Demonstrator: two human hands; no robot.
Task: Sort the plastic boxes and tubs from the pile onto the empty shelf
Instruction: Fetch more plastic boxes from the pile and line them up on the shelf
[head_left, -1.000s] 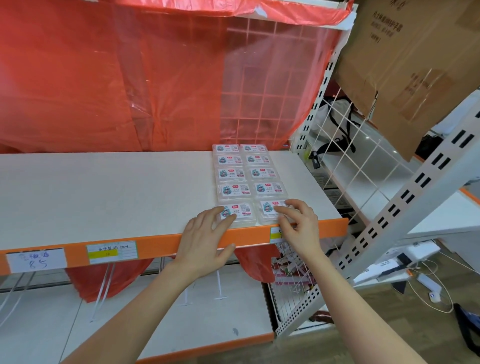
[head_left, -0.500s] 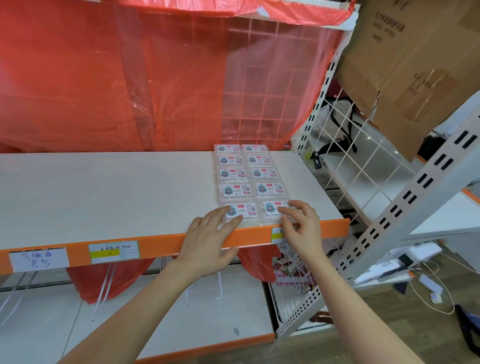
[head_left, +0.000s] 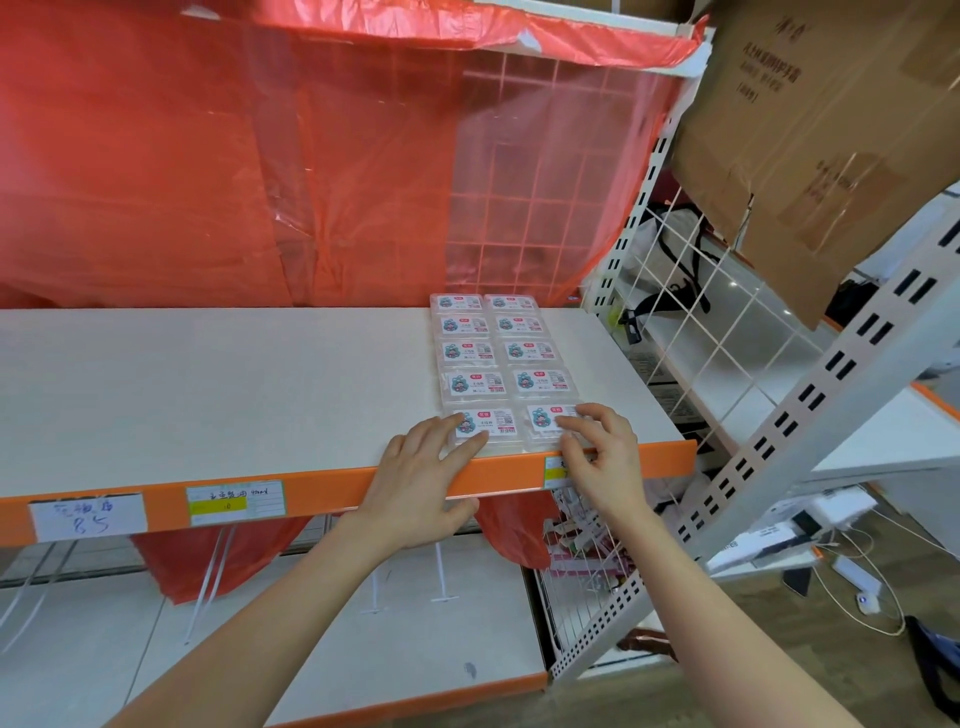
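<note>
White board forms the lower shelf (head_left: 363, 649) nearest the viewer, and the person's two bare forearms reach up over it. Above it runs the orange front edge (head_left: 311, 486) of the shelf (head_left: 208, 389) being filled. That edge carries a handwritten paper label (head_left: 88, 517) at far left and a yellow-and-white price tag (head_left: 236, 501) beside it.

The left grip (head_left: 415, 483) is released: its fingers lie straight across the lid of the front-left box (head_left: 498, 432), and the thumb hangs below the orange edge. The right grip (head_left: 602, 462) has its fingers arched, with the tips on the lid of the front-right box (head_left: 543, 422) and the thumb close to the orange edge. Whether it pinches that box or only presses on it cannot be told. Both boxes sit at the shelf's front edge, touching side by side.

Behind them the clear plastic boxes (head_left: 467, 353) run back in two columns of five, lying flat toward the shelf's right end. Each has a white label with a small cartoon figure, and the rearmost pair reaches the back of the shelf.

A translucent red plastic sheet (head_left: 208, 156) hangs behind, with a wire grid (head_left: 524, 208) showing through it. To the right stands a white perforated upright (head_left: 779, 447), and a brown cardboard carton (head_left: 831, 130) juts in at top right.
</note>
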